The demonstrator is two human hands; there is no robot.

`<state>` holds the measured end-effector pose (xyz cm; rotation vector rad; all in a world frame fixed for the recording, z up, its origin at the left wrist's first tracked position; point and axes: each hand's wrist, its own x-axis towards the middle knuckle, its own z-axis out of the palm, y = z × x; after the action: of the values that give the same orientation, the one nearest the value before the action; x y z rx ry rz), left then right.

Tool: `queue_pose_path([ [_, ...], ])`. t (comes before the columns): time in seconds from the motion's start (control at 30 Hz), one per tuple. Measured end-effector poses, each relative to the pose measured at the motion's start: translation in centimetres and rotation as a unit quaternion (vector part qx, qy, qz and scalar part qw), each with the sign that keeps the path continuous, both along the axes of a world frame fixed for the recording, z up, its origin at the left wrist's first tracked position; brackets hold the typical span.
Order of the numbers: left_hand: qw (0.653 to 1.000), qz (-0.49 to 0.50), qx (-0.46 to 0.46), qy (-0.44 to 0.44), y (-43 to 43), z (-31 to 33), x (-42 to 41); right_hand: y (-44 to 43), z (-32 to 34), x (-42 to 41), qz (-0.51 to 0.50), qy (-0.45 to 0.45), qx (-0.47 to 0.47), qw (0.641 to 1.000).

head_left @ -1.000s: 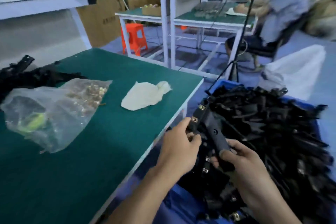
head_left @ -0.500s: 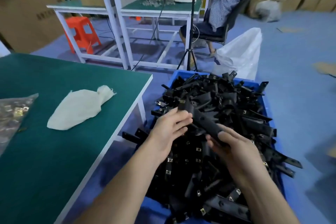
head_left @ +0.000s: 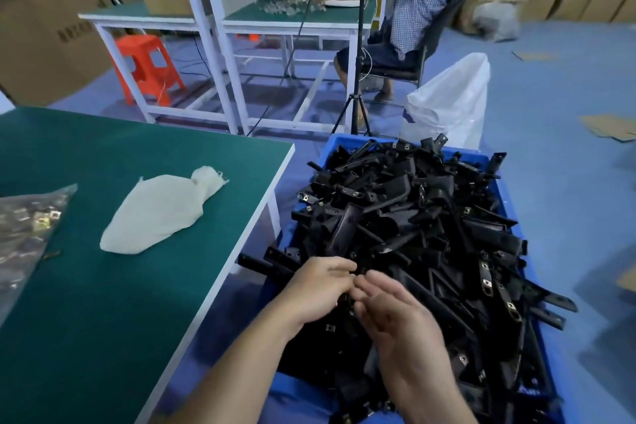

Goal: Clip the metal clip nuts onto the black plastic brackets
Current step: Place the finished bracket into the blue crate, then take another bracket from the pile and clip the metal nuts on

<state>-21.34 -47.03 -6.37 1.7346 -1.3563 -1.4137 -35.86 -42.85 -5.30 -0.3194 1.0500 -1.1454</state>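
A blue bin (head_left: pixel 503 182) on the floor is heaped with black plastic brackets (head_left: pixel 430 227), many with metal clip nuts on them. My left hand (head_left: pixel 320 289) and my right hand (head_left: pixel 389 313) hover side by side over the near part of the heap, fingertips almost touching. Their fingers are relaxed and hold nothing. One long bracket (head_left: pixel 344 229), slightly blurred, lies on the pile just beyond my hands. A clear bag of loose brass-coloured clip nuts (head_left: pixel 31 227) sits at the left edge of the green table (head_left: pixel 103 320).
A crumpled white cloth (head_left: pixel 161 213) lies on the table. Beyond the bin stand a white sack (head_left: pixel 451 103), a black tripod (head_left: pixel 356 86), a seated person (head_left: pixel 409 0) at another bench, and an orange stool (head_left: pixel 144 65). Cardboard boxes line the walls.
Both hands have let go of the bracket they held; it now lies on the heap in the bin. The view has swung right, away from the table toward the bin.
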Motion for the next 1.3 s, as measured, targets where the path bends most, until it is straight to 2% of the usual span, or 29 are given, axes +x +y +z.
queue_pose_path([
  [0.2, 0.998, 0.025, -0.049, -0.034, 4.6, -0.2, 3.9, 1.8, 0.6, 4.3, 0.064, 0.049, -0.017, 0.997],
  [0.4, 0.984, 0.095, -0.148, 0.03, 9.2, 3.8, 8.5, 3.7, 3.6, 10.9, 0.137, 0.027, -0.111, 0.984],
  [0.57, 0.944, 0.22, -0.236, 0.06, 12.8, 7.8, 12.9, 6.1, 7.1, 17.1, 0.231, 0.021, -0.202, 0.952],
  [0.77, 0.881, 0.371, -0.293, 0.008, 20.6, 11.7, 19.6, 10.4, 9.9, 25.8, 0.373, 0.017, -0.27, 0.887],
  [0.97, 0.801, 0.52, -0.29, -0.069, 28.3, 11.1, 26.3, 15.8, 8.9, 35.5, 0.5, 0.038, -0.295, 0.813],
  [1.17, 0.685, 0.67, -0.264, -0.11, 35.5, 7.9, 32.5, 20.1, 6.7, 43.1, 0.567, 0.103, -0.33, 0.748],
  [1.23, 0.624, 0.72, -0.234, -0.196, 38.2, 7.0, 34.3, 21.1, 6.2, 45.2, 0.569, 0.151, -0.375, 0.716],
  [1.27, 0.597, 0.726, -0.183, -0.288, 39.6, 6.6, 35.0, 21.6, 6.0, 46.3, 0.569, 0.173, -0.397, 0.699],
  [1.3, 0.585, 0.709, -0.11, -0.377, 40.7, 6.1, 35.7, 21.9, 5.8, 47.3, 0.565, 0.191, -0.416, 0.687],
])
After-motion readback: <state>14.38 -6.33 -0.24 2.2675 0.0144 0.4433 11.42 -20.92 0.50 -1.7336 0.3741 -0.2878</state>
